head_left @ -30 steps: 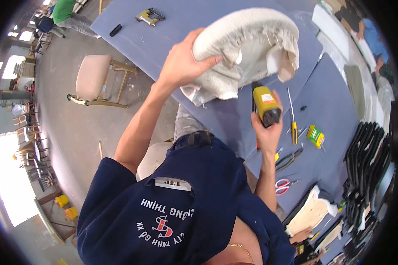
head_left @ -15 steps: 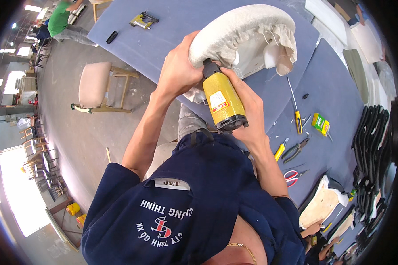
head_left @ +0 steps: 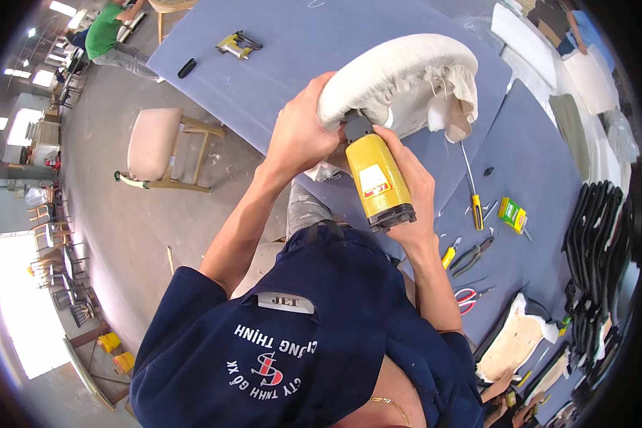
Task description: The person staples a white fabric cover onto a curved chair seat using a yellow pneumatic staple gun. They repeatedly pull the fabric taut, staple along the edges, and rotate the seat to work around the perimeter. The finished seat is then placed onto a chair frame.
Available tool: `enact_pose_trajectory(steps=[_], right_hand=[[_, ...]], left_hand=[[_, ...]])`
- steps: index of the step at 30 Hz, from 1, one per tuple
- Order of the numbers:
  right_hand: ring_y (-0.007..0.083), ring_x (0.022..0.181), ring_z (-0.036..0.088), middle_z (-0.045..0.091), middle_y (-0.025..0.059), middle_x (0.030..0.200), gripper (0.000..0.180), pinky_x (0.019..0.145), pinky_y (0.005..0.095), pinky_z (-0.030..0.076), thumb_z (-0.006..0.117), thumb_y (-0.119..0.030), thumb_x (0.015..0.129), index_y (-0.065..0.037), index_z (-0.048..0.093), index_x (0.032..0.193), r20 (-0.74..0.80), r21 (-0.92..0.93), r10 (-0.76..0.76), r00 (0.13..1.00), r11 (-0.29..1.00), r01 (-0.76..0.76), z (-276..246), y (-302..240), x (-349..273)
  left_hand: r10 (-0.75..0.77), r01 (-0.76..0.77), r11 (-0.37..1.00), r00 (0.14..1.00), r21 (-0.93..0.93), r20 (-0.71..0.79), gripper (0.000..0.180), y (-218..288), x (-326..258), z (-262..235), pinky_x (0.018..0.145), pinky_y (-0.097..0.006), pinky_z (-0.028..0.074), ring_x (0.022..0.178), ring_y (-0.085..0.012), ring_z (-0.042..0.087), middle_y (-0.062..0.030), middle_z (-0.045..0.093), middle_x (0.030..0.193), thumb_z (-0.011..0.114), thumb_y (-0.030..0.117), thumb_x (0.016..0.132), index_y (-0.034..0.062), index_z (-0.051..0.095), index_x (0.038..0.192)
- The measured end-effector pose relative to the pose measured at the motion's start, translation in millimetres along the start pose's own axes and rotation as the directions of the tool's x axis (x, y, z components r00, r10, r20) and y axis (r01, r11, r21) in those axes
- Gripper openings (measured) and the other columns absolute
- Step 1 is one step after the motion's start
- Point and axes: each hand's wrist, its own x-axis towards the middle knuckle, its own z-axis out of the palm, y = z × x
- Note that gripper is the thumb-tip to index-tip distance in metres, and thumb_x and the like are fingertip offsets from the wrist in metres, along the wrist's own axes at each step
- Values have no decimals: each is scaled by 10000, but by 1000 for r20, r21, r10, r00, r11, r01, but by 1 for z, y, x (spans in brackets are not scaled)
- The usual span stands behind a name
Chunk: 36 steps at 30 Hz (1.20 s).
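Observation:
A round-edged padded seat in cream fabric is tilted up on its edge at the blue-grey table. Gathered fabric and loose threads show along its inner side. My left hand is closed on the seat's left end, its fingertips partly hidden behind the fabric. In my right hand is a yellow and black staple gun, its black nose against the gathered fabric edge beside my left hand. The trigger fingers are hidden behind the gun's body.
On the table lie another staple gun, a screwdriver, a box, pliers, a cutter knife and scissors. Black curved pieces are stacked right. A chair stands left. Other people work nearby.
The view has shifted slightly. Both hands, the staple gun and the seat's left end sit a little lower and farther right in the picture. Both grips look the same.

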Motion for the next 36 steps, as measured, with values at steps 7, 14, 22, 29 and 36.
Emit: enact_pose_trajectory(steps=[7, 14, 22, 29, 36], right_hand=[[244, 1057, 719, 730, 163, 1198, 665, 970, 324, 515, 768, -119, 797, 5, 593, 1427, 10, 17, -38, 999, 999, 38, -11, 11, -2], [221, 1071, 705, 718, 142, 1241, 656, 981, 317, 509, 747, -85, 813, 2, 579, 1441, 29, 9, -17, 999, 1000, 16, -14, 10, 1], [180, 1060, 683, 713, 119, 1228, 669, 974, 300, 501, 764, -86, 811, -3, 578, 1448, -3, 145, 69, 998, 987, -68, -5, 10, -4], [322, 929, 728, 708, 161, 1104, 747, 816, 341, 558, 809, -142, 781, -103, 572, 1488, 86, -4, -25, 996, 1000, 25, -5, -1, -10], [339, 885, 713, 680, 144, 1034, 791, 752, 384, 571, 809, -109, 768, -115, 528, 1508, 104, -135, 12, 994, 991, 2, 4, 0, -23]], left_hand=[[206, 153, 774, 857, -615, 473, 972, -54, 12, -42, 1212, -402, 361, 1457, -284, 476, -181, 520, 1549, 849, 314, 832, 29, 346, 1614], [177, 84, 896, 833, -436, 524, 979, -22, 17, -45, 1238, -393, 300, 1492, -294, 413, -197, 438, 1603, 808, 352, 888, -43, 288, 1618], [158, -144, 980, 983, -138, 94, 720, -13, -3, -5, 1042, -463, 493, 1243, -422, 624, -249, 641, 1333, 789, 225, 855, 9, 465, 1461], [64, -60, 991, 997, -116, 32, 686, -7, -5, 1, 933, -476, 559, 1128, -442, 678, -223, 700, 1231, 724, 37, 734, 40, 523, 1390], [163, -162, 986, 984, -28, 65, 843, -10, -16, 1, 1029, -472, 512, 1274, -444, 592, -260, 604, 1375, 761, 45, 725, 23, 434, 1501]])
